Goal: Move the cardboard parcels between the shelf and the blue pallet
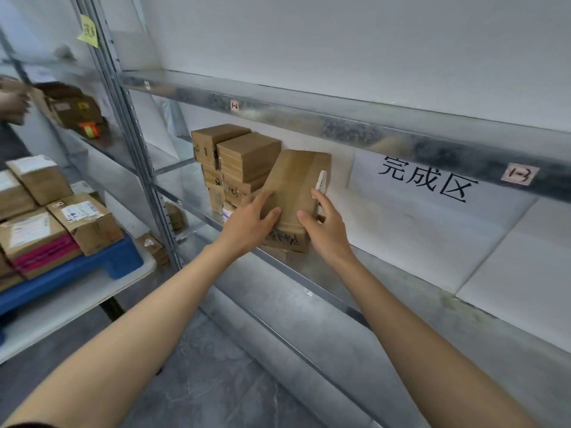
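A brown cardboard parcel (296,183) stands at the front edge of the metal shelf (386,267), leaning slightly, with black writing on its near face. My left hand (251,222) holds its left side, fingers on top and thumb on the near face. My right hand (326,225) holds its right side, fingers along a white label. Behind and to the left, several stacked parcels (244,156) fill the shelf's left end. The blue pallet (92,268) at the far left carries several more parcels (83,220).
A steel beam (340,125) with tags 1-2 and 1-3 runs just above the parcel. A white sheet with large black characters (426,183) hangs on the back wall. Another person's hand (12,103) and boxes (74,109) appear at the left shelf bay. The pallet rests on a white table (61,307).
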